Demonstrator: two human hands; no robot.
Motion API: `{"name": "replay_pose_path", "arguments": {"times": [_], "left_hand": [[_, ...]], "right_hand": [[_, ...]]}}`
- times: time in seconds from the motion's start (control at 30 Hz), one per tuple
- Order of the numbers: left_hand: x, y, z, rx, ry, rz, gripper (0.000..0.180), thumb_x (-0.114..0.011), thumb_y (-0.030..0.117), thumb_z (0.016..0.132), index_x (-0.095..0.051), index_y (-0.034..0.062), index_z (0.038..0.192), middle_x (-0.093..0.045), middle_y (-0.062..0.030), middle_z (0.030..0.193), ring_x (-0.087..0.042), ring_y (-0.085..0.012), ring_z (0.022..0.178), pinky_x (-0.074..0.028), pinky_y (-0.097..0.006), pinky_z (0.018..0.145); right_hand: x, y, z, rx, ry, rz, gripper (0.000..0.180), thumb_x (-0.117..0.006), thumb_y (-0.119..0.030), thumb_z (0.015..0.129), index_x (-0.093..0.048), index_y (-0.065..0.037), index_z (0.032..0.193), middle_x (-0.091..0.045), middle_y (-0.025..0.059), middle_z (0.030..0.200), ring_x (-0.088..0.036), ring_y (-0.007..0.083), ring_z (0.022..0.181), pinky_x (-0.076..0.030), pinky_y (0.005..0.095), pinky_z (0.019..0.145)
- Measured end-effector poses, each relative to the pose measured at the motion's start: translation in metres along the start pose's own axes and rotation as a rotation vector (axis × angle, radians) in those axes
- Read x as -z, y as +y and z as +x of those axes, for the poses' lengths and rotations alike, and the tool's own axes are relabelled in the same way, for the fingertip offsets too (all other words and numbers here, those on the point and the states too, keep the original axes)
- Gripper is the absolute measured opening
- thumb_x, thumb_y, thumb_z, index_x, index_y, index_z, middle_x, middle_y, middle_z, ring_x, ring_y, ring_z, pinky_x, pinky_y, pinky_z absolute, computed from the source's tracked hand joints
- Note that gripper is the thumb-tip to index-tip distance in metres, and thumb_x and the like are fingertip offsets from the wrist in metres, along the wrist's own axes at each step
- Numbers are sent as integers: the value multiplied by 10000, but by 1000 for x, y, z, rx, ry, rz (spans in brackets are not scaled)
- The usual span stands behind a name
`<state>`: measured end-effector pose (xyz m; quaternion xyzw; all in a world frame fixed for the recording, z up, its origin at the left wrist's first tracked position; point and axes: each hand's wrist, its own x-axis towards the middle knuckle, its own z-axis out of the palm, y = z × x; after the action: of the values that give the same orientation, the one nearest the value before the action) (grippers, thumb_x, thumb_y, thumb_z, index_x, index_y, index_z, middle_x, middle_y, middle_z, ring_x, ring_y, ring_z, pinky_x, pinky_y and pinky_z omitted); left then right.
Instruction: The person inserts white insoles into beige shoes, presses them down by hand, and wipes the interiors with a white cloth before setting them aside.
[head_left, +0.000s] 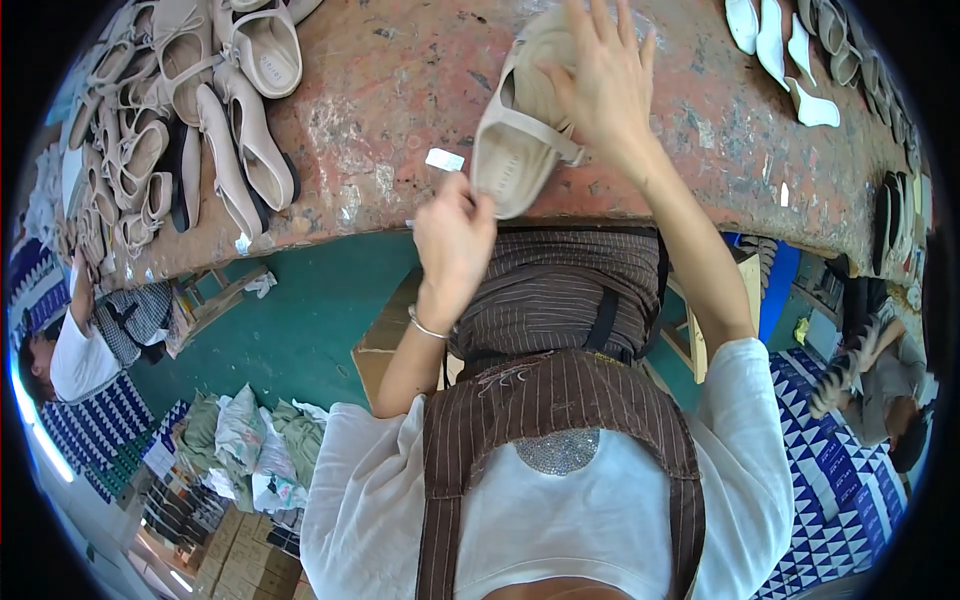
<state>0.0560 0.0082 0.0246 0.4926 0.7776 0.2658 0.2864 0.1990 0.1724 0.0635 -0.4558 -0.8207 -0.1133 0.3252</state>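
Note:
A beige strapped shoe [509,165] lies on the worn red-brown table in front of me, its heel toward me and its pale insole showing. My right hand [606,88] rests over its far right side, fingers spread and stretched out, hiding part of the toe end. Beside the heel's left edge is my left hand [455,238], closed with thumb and fingers pressed together. Whatever those fingers may hold is hidden. A small white rectangular piece [444,160] lies on the table just beyond the left hand.
Many beige shoes [262,140] crowd the table's left side. White insole-shaped pieces [812,105] and more shoes are at the far right. The table's near edge [340,232] runs before my apron. A co-worker [80,350] is at left, another person [890,380] at right.

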Motion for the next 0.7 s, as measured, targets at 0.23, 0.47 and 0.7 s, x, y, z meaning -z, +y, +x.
{"name": "replay_pose_path", "arguments": {"times": [0.23,0.47,0.7], "left_hand": [[-32,39,-39,-478,34,181,301,-749,230,778,-636,28,971,-620,-147,1071,-560,-334,1124,-451,-490,896],[-71,20,-14,-529,-162,353,598,-588,208,882,-459,-49,1406,-394,-250,1458,-264,-405,1440,-230,-662,1124],[-72,26,-16,-536,15,390,559,-585,237,880,-502,47,1399,-547,-153,1366,-407,-331,1374,-294,-542,1147]], "right_hand": [[59,-21,-39,-115,-563,553,240,-680,8,690,-604,-6,918,-675,234,948,-653,430,960,-442,536,1035],[8,-25,-72,20,-432,255,431,-582,-12,776,-549,79,1196,-648,232,1186,-606,335,1172,-235,551,1172],[-7,-41,-73,-21,-418,102,612,-566,18,745,-450,134,1334,-539,302,1313,-509,396,1283,-223,559,1178]]}}
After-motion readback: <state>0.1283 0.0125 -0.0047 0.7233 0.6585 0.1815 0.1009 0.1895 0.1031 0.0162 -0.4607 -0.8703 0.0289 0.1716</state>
